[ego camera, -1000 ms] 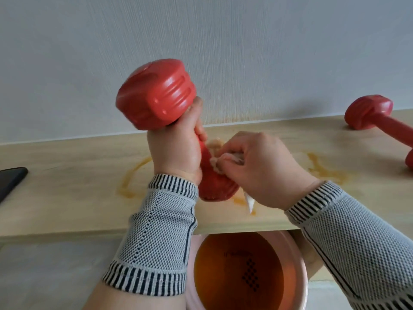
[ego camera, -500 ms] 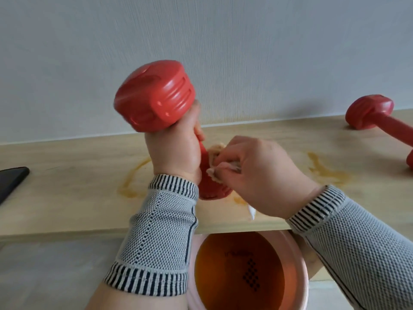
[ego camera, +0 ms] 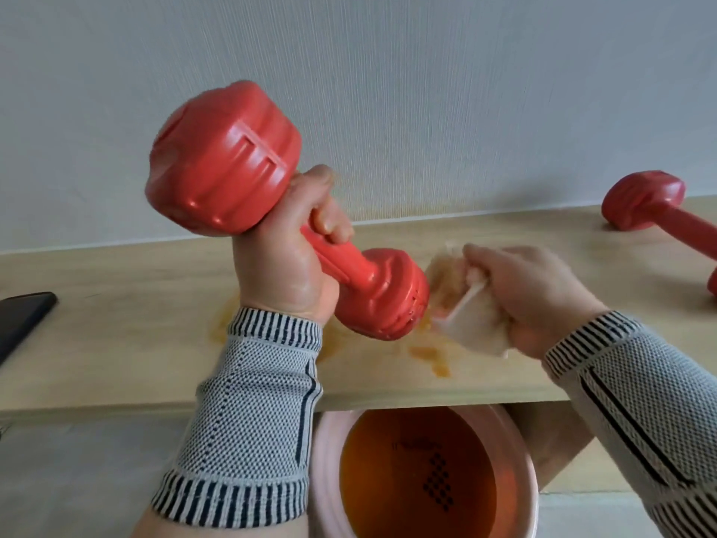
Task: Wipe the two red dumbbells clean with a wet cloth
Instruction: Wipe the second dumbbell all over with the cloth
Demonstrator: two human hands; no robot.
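Note:
My left hand (ego camera: 289, 262) grips a red dumbbell (ego camera: 229, 165) by its handle and holds it tilted above the wooden shelf (ego camera: 116, 324), the big end up and to the left. The lower end (ego camera: 384, 299) points right. My right hand (ego camera: 523, 293) grips a bunched whitish wet cloth (ego camera: 461, 304) right beside that lower end's face, touching or nearly touching it. A second red dumbbell (ego camera: 652, 211) lies on the shelf at the far right, partly cut off by the frame edge.
Orange wet stains (ego camera: 430, 357) mark the shelf under the dumbbell. A pink basin (ego camera: 322, 452) of orange liquid stands below the shelf's front edge. A dark phone (ego camera: 21, 318) lies at the left edge. A pale wall rises behind the shelf.
The held dumbbell has tilted so its lower end swings out to the right into view. My right hand with the cloth has moved right, from the handle area to the end face.

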